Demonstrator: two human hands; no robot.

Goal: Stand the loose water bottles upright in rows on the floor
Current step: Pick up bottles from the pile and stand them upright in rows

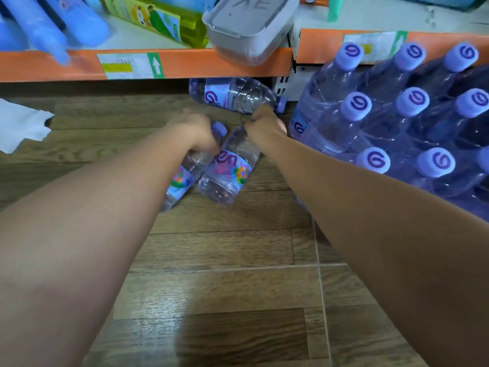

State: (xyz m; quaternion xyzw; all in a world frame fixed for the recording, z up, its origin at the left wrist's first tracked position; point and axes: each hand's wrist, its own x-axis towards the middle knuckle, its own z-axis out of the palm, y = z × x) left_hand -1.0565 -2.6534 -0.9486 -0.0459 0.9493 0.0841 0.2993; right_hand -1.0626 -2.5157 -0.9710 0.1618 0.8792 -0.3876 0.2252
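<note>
Mid-frame, the left hand [201, 133] curls round the neck of the left bottle [182, 178], the right hand [267, 127] round the right bottle [230, 168]; full, heavy and slick, I'd say, so necks grip best.

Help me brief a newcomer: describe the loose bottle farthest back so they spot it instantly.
Find the orange shelf edge with the grey container overhanging it. Just below lies the bottle, on its side, cap pointing right. The two nearer loose bottles angle toward you; this one lies crosswise.
</note>
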